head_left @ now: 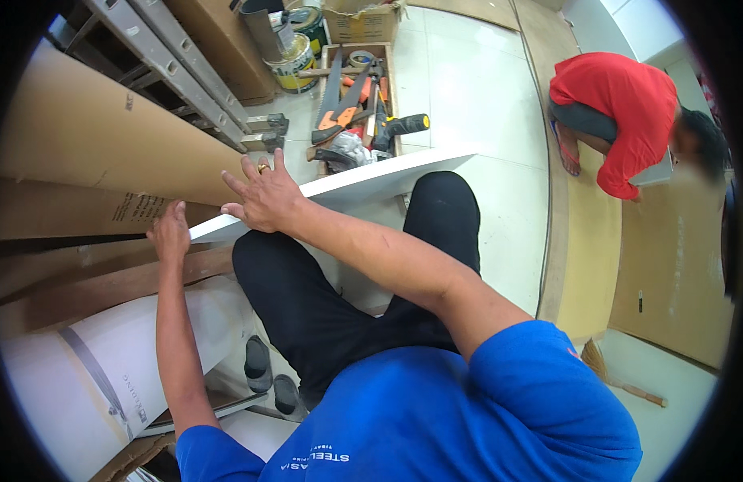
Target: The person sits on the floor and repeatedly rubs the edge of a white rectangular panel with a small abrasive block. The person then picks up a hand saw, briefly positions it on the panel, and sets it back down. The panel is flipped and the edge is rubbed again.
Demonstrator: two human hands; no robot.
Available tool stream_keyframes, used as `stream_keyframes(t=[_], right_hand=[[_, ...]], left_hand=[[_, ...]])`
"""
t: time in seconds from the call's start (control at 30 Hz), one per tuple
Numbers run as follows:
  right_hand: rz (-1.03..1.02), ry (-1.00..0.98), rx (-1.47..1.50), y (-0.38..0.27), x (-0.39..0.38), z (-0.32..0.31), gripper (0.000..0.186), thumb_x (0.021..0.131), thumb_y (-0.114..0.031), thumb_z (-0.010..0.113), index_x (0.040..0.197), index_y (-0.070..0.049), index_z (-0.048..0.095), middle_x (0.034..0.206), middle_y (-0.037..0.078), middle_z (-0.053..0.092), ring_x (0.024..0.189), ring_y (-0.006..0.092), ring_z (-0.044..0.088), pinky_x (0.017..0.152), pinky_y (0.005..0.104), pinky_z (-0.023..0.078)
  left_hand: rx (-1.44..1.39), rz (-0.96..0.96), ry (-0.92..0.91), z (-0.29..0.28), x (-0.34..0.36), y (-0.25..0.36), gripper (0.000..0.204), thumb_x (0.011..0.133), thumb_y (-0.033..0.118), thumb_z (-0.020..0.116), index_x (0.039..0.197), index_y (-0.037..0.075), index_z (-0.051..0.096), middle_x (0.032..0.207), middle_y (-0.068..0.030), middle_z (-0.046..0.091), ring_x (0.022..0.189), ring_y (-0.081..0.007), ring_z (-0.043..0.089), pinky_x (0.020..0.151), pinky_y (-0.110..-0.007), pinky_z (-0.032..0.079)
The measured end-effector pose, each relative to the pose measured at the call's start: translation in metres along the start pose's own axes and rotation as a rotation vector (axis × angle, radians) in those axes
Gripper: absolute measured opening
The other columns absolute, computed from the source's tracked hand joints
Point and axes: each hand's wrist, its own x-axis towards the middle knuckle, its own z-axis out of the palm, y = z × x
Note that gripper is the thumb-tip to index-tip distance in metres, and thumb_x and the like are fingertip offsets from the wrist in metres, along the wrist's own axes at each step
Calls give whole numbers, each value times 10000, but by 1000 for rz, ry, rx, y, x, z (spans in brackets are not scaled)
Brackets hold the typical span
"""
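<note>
A long white board lies on edge across in front of my knees, slanting from the left up to the right. My left hand is closed around its left end, fingers partly hidden. Just to the right, my right hand rests over the board's upper edge close to that end. Its fingers are stretched and spread, with a ring on one, and the palm is hidden. Behind the board stands a wooden tool box with handsaws, a cordless drill and other tools.
Cardboard sheets and a ladder lean at the left. Paint cans stand by the tool box. A white wrapped roll lies lower left, near slippers. A person in red crouches at right; a broom lies below.
</note>
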Motion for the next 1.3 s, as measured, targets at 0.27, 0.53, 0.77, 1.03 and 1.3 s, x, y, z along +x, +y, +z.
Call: stream_keyframes(t=[0.27, 0.53, 0.77, 1.03, 1.3], right_hand=[[18, 11, -148, 62, -40, -40, 805, 1088, -728, 304, 1726, -239, 328, 1718, 263, 357, 1549, 500, 405, 1261, 731, 170], [215, 12, -204, 161, -104, -108, 806, 1077, -734, 327, 1719, -245, 340, 1722, 230, 371, 1585, 436, 375, 1280, 738, 112], [471, 19, -422, 247, -162, -154, 810, 1076, -744, 318, 1729, -266, 313, 1717, 230, 393, 1588, 447, 369, 1288, 726, 116], [557, 51, -309, 259, -156, -153, 801, 1077, -712, 381, 1713, -225, 359, 1583, 214, 567, 1392, 394, 612, 1165, 668, 381], [520, 63, -208, 264, -156, -148, 841, 1049, -738, 426, 1703, -211, 376, 1456, 234, 663, 1308, 416, 663, 1064, 530, 528]], left_hand=[[26, -5, 20, 7, 0, -13, 456, 1148, 472, 455, 1381, 169, 702, 1324, -196, 735, 1305, -417, 634, 1162, -662, 366], [-46, -14, 46, 21, 2, -26, 479, 1143, 477, 424, 1363, 168, 715, 1296, -228, 742, 1283, -461, 643, 1156, -704, 365], [-199, -96, 63, 27, -1, -23, 513, 1140, 497, 404, 1375, 167, 719, 1351, -185, 735, 1286, -471, 639, 1142, -686, 390], [-139, 135, -6, -5, 1, 28, 518, 1148, 482, 384, 1412, 176, 707, 1402, -138, 724, 1347, -384, 629, 1164, -622, 393], [-299, 556, -117, -18, -44, 209, 618, 1111, 601, 384, 1504, 195, 632, 1483, -111, 679, 1399, -348, 601, 1187, -576, 365]])
